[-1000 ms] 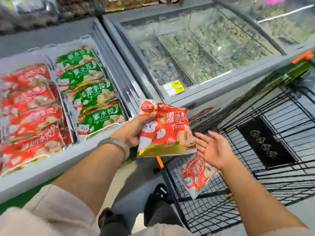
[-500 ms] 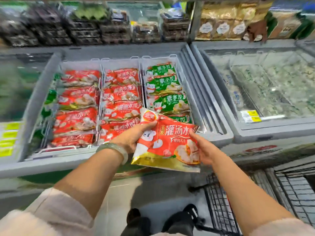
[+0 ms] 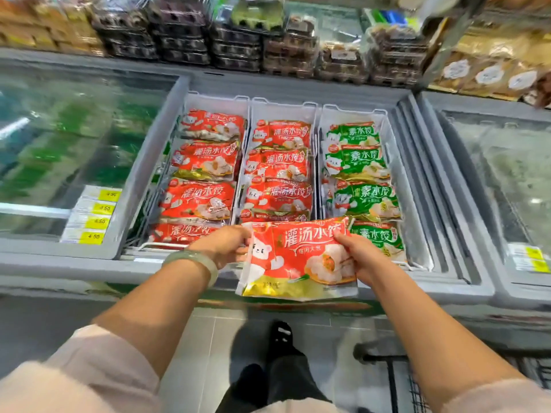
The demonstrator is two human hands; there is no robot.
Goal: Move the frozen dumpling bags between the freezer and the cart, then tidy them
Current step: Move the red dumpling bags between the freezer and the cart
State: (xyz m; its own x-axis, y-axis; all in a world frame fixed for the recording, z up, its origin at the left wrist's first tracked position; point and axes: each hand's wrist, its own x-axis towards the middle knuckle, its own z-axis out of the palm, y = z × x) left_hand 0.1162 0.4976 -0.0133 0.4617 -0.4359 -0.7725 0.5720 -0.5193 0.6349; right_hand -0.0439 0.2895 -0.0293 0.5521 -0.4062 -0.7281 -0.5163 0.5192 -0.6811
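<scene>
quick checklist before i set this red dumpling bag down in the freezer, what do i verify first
1. Grip: left hand and right hand hold the red bag by its two side edges: ok.
2. Freezer open above the baskets: ok.
3. Match: the middle basket holds the same red bags: ok.
4. Free room at that basket's front: hidden behind the held bag: cannot tell.
5. Alignment: the bag's right corner overlaps the green bags row: not ok.
</scene>
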